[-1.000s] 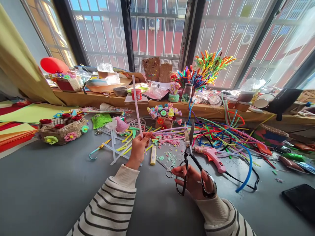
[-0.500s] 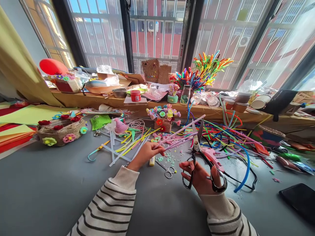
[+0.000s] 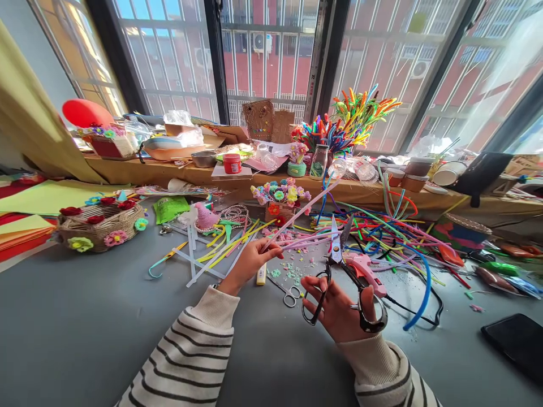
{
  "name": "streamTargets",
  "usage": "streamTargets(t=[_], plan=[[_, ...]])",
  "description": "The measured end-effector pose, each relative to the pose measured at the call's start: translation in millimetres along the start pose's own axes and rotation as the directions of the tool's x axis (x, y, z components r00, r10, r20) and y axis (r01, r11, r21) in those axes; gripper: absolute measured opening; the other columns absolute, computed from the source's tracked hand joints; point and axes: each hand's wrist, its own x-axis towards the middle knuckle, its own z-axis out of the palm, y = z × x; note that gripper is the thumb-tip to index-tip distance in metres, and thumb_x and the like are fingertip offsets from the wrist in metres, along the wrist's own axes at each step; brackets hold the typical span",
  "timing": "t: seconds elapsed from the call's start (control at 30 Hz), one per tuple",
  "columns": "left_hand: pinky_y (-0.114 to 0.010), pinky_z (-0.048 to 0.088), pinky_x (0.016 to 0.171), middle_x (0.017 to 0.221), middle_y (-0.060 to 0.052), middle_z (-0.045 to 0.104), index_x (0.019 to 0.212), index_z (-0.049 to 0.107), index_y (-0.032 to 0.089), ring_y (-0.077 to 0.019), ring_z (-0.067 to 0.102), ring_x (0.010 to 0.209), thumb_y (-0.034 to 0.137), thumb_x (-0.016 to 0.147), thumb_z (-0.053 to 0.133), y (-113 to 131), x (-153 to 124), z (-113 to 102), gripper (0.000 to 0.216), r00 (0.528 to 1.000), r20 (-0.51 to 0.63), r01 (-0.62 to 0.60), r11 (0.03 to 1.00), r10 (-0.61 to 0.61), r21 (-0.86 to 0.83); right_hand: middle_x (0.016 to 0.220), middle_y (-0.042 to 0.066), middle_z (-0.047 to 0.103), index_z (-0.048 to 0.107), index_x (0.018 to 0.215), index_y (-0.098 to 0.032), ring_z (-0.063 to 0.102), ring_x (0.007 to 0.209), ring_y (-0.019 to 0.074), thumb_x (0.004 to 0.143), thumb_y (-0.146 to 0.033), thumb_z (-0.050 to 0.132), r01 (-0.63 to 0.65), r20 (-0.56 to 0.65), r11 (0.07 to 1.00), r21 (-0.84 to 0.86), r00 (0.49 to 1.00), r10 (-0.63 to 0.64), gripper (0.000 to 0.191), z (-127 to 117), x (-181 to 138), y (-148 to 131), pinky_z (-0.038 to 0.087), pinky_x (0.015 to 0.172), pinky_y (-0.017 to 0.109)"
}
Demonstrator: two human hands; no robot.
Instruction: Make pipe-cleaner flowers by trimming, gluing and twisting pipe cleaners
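Note:
Between the thumb and fingers of my left hand [image 3: 250, 262] are pink pipe cleaners [image 3: 304, 210]; one long stem slants up to the right, while others point toward the scissors. My right hand [image 3: 339, 311] has its fingers through the black handles of a pair of large scissors [image 3: 336, 252]. Their blades are spread and point upward, close to the ends of the lower pink stems; whether they touch I cannot tell. Below my left hand, small silver scissors [image 3: 290, 295] lie on the grey table [image 3: 271, 350] beside a yellow glue stick [image 3: 261, 275].
A pink glue gun [image 3: 365, 272] with a black cord lies behind my right hand. Many coloured pipe cleaners [image 3: 407, 237] are heaped at the right. A flower-trimmed basket [image 3: 99, 234] stands left, a flower pot [image 3: 280, 213] behind, and a black phone [image 3: 515, 346] lies right.
The large scissors and my right hand have shifted slightly left and down. The long pink stem now slants more steeply, apart from the lower ones. My left hand has barely moved.

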Motion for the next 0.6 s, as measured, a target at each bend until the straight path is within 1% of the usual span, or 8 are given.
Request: streamTargets(t=[0.13,0.27,0.47,0.6], plan=[[-0.022,0.036,0.062,0.066,-0.001,0.059,0.068,0.056,0.014,-0.0121,0.050,0.066,0.036,0.066,0.050,-0.3,0.1,-1.1,0.022,1.000,-0.020,-0.018,1.000,0.018,0.002,0.107,0.008,0.048,0.054,0.076,-0.021,0.029,0.110,0.0255,0.049,-0.072,0.040,-0.002,0.027,1.000,0.007,1.000,0.002,0.059,3.9,-0.2,1.5,0.029,0.085,0.041],[-0.022,0.037,0.066,0.067,-0.001,0.058,0.071,0.055,0.015,-0.0123,0.051,0.068,0.035,0.067,0.049,-2.9,0.6,-2.5,0.022,0.999,-0.038,-0.040,0.999,0.039,-0.033,0.102,0.007,0.050,0.054,0.076,-0.021,0.031,0.108,0.0247,0.050,-0.071,0.040,0.002,0.017,1.000,0.004,1.000,-0.002,0.059,5.3,-0.4,-0.5,0.030,0.084,0.039],[-0.023,0.036,0.063,0.067,-0.002,0.059,0.070,0.055,0.014,-0.0127,0.050,0.066,0.038,0.067,0.048,-2.6,-1.1,-4.4,0.025,0.999,0.033,-0.028,0.998,0.026,0.047,0.098,0.008,0.051,0.054,0.077,-0.020,0.037,0.104,0.0250,0.051,-0.072,0.037,0.041,0.008,0.999,-0.028,0.999,-0.040,0.061,1.4,-0.1,-8.2,0.032,0.083,0.038],[-0.023,0.035,0.062,0.067,-0.002,0.059,0.068,0.056,0.014,-0.0130,0.050,0.066,0.040,0.066,0.048,-0.1,-1.7,-6.2,0.028,0.999,0.042,-0.007,0.998,0.004,0.062,0.091,0.007,0.052,0.054,0.071,-0.020,0.040,0.100,0.0249,0.053,-0.069,0.040,0.057,-0.007,0.996,-0.065,0.998,-0.058,0.054,2.7,-1.9,-12.0,0.034,0.081,0.037]])
